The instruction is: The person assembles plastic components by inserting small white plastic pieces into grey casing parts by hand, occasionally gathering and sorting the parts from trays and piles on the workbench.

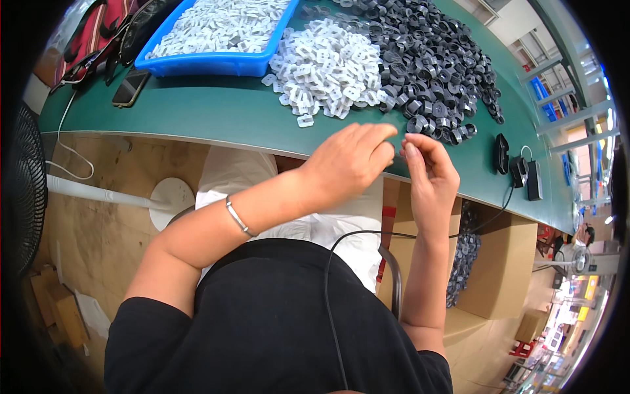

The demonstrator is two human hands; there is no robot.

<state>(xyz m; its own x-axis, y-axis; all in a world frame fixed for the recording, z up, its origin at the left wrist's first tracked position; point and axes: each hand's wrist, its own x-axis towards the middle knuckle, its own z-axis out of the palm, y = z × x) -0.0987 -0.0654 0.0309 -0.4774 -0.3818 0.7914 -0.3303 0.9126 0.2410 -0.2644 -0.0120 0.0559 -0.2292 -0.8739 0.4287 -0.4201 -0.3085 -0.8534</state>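
Note:
My left hand, with a silver bracelet on its wrist, is at the table's front edge with its fingers curled and pressed together. Just to its right, my right hand pinches thumb and forefinger together. The two sets of fingertips nearly meet; whatever either hand holds is too small or hidden to make out. Beyond them lies a heap of small white plastic pieces. A heap of black ring-shaped plastic parts adjoins it on the right, and one white piece lies apart near the edge.
A blue tray of white pieces stands at the far left of the green table, beside a phone. Small black devices with a cable lie at right. Below are a cardboard box of dark parts and a fan.

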